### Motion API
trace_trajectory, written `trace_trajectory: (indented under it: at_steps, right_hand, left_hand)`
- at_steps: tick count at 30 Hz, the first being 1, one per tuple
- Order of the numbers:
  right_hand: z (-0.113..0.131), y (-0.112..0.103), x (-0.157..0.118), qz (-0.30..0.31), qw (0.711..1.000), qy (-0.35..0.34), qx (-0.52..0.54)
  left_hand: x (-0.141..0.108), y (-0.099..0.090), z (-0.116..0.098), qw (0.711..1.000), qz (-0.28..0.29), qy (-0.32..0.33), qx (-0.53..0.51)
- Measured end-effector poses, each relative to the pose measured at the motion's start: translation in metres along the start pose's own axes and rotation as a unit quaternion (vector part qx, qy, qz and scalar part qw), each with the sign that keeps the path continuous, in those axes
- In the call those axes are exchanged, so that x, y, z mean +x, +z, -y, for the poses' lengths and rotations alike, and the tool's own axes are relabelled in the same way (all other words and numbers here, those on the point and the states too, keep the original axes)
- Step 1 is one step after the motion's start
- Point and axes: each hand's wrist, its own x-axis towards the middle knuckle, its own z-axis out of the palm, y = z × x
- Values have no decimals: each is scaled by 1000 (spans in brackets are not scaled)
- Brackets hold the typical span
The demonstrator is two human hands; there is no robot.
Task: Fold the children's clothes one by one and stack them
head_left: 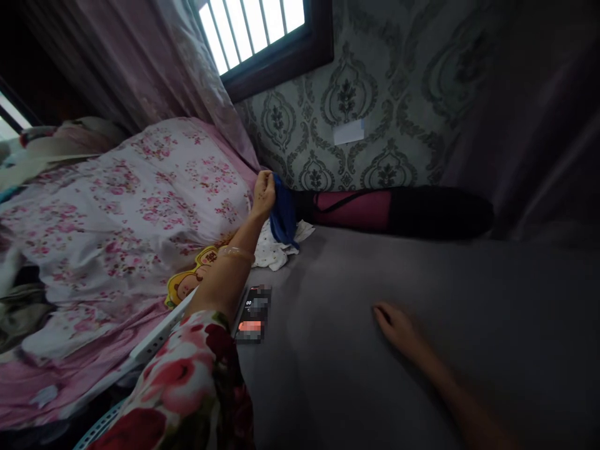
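My left hand (265, 195), reaching out from a floral sleeve, is closed on the top of a blue cloth (282, 212) that hangs down in folds. Just below the blue cloth lies a crumpled white cloth with small spots (272, 247). My right hand (392, 325) is on the grey bed surface (337, 350) with its fingers curled in, and nothing shows in it. Beside my left forearm, a phone (253, 314) with a lit screen lies on the grey surface.
A long black and maroon bag (356, 209) lies along the patterned wall (347, 94). To the left are a pink-flowered bedspread (140, 194), a yellow cartoon item (185, 284) and a white rail (159, 331). A barred window (255, 31) and pink curtain (154, 56) are above.
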Motion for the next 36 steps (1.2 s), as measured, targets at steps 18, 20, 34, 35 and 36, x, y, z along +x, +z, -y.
trace_trajectory:
  at_steps: [18,20,34,35,36]
  right_hand:
    - [78,-96,0,-321,905,38,276]
    - [75,-108,1,-341,881,55,324]
    - [85,-211,-39,-349,828,99,428]
    - [78,-215,-42,-332,844,109,407]
    - [70,-218,-43,-314,862,123,378]
  left_hand:
    - [-90,37,-199,934,263,169,-170]
    - [-97,37,-208,925,281,173,-190]
    - [-175,103,-155,931,309,109,-160]
    - [-182,108,-154,929,314,95,-171]
    - [-189,113,-153,926,318,81,-186]
